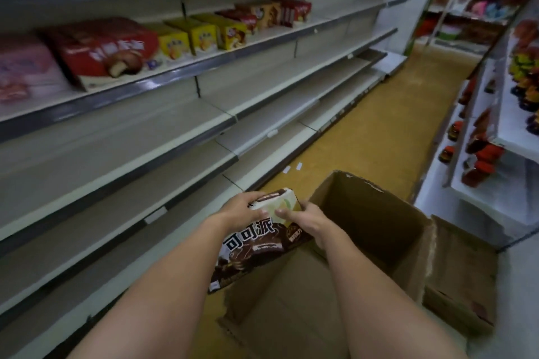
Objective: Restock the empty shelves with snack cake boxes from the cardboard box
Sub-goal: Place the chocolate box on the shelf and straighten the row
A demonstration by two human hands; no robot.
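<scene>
**Two hands hold a cake box over the big box**

Both hands hold one brown cake box above the open cardboard box. The left hand grips the cake box's top end at its 11 o'clock corner, fingers curled over the edge. The right hand grips the same end at 1 o'clock, thumb on top. The cake box tilts down toward the person. The bare shelves run at 9 o'clock from the hands. Red and yellow boxes sit on a higher shelf at 11 o'clock.
</scene>
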